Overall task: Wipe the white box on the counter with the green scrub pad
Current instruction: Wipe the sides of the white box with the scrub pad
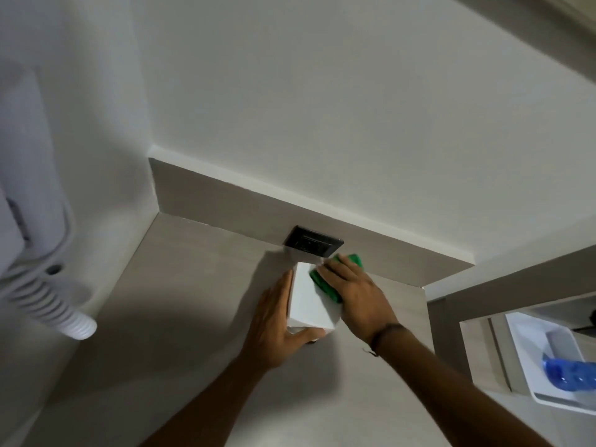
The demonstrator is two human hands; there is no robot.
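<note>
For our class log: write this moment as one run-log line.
left hand: steadies white box | right hand: presses green scrub pad on box top | counter: box upright

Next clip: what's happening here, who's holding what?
A person is cleaning a white box that stands on a grey counter near a dark wall socket. The left hand braces the box's side, while the right hand presses a green scrub pad flat against its top right face. Wiping is under way.
</note>
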